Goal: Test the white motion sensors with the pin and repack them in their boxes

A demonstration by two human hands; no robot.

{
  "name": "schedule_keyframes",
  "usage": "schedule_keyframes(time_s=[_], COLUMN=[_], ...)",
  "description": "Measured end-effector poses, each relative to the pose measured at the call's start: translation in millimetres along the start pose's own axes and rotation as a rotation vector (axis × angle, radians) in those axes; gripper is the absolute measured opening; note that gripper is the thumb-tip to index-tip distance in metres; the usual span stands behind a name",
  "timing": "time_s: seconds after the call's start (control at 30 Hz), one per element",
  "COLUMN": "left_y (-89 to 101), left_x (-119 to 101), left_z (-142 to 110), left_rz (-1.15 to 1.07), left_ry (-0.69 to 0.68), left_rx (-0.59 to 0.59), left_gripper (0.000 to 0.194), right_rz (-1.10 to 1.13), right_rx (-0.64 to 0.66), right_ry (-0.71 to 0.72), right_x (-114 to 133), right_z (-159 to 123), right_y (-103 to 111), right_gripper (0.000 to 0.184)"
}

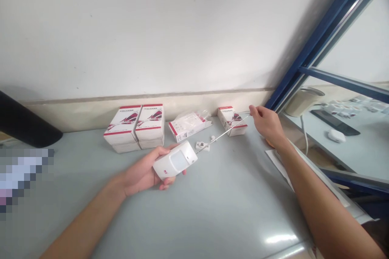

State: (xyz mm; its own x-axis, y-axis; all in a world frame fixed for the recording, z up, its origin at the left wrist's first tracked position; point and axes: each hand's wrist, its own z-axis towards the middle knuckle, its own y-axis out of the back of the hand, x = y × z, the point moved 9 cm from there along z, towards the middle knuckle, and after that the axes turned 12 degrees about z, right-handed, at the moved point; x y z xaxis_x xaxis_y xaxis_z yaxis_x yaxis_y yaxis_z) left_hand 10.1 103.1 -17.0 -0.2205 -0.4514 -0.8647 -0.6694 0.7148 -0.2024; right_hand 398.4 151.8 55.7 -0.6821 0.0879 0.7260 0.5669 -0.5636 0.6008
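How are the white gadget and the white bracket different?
The gadget is big; the bracket is small. The gadget is in the left hand; the bracket lies on the table. The gadget has a long silver rod; the bracket has none. Both are white.

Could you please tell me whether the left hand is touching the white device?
Touching. The head view shows the left hand gripping the white device, its thumb at the upper edge and fingers showing past the lower edge.
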Motion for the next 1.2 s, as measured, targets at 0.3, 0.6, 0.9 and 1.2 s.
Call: schedule_keyframes(time_s=[0.3,0.6,0.9,1.2], left_y=[4.7,6.6,-19.5,-29.2], left_x=[5,2,0,-4], left_z=[5,5,14,12], left_rz=[-0.119,-0.170,-0.334,-0.413], left_ry=[-0.046,-0.115,-0.255,-0.304], left_rx=[0.088,0.036,-0.010,-0.043], left_gripper=[0.051,0.047,0.044,0.046], right_rz=[0.077,0.487,0.636,0.479], right_rx=[-0.090,-0.290,0.015,0.172], right_ry=[0.050,0.077,0.182,0.319], right_x=[11,27,93,117], right_z=[-7,-34,-103,-121], right_y=[17,3,-42,-49], right_gripper=[0.058,0.055,0.053,0.049])
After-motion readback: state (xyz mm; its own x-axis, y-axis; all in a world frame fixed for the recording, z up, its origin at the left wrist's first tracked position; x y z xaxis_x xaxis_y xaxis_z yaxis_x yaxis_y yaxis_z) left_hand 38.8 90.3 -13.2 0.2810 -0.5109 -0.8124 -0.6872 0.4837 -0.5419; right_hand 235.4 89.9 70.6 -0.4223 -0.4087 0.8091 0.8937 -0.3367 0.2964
